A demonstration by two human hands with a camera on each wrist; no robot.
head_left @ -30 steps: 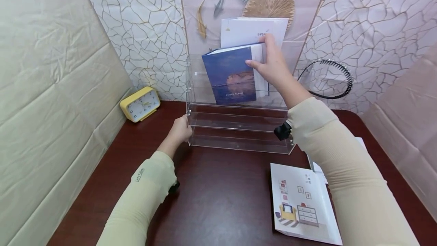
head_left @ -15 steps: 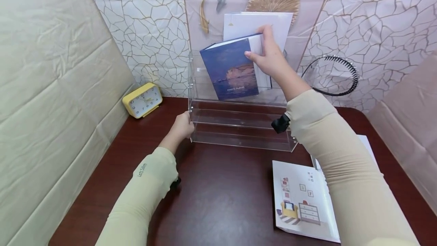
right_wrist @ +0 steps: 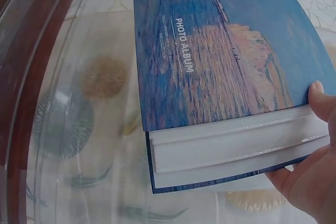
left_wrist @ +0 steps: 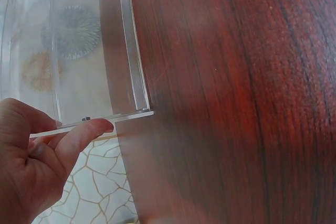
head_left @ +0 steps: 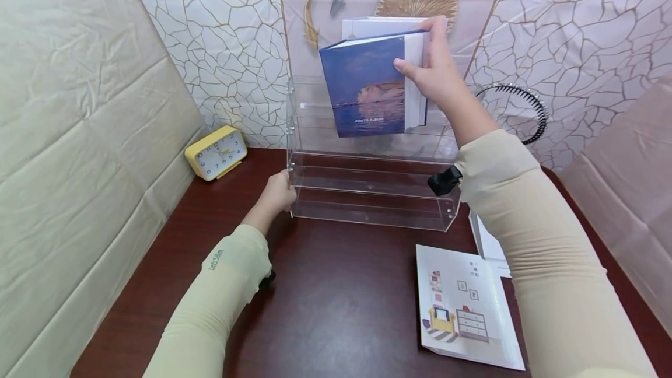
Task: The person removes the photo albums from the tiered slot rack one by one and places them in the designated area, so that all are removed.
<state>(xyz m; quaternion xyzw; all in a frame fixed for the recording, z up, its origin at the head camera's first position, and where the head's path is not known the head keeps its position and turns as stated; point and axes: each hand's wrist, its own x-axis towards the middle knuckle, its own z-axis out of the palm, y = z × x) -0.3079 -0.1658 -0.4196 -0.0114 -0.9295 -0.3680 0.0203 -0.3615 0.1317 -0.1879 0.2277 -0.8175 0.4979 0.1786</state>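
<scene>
My right hand (head_left: 438, 72) holds a blue photo album (head_left: 362, 89) by its right edge, thumb on the cover and fingers behind. Slightly tilted, the album is in front of the upper part of a clear acrylic tiered rack (head_left: 367, 214). Whether it touches the rack cannot be told. Partly hidden behind the album is a white book (head_left: 378, 27). The right wrist view shows the album's cover (right_wrist: 215, 61) and white page edges, with the thumb on top. At the rack's left side, my left hand (head_left: 279, 192) pinches the side panel (left_wrist: 68, 125) between thumb and fingers.
A yellow alarm clock (head_left: 216, 153) stands at the back left. On the right lie a book with a furniture picture (head_left: 467, 314) and another white item (head_left: 488, 244), partly behind my sleeve. A black headband (head_left: 538, 115) is right of the rack.
My right hand has raised the photo album and shifted it slightly right; it is less tilted and covers more of the white book. The left hand keeps its grip on the rack.
</scene>
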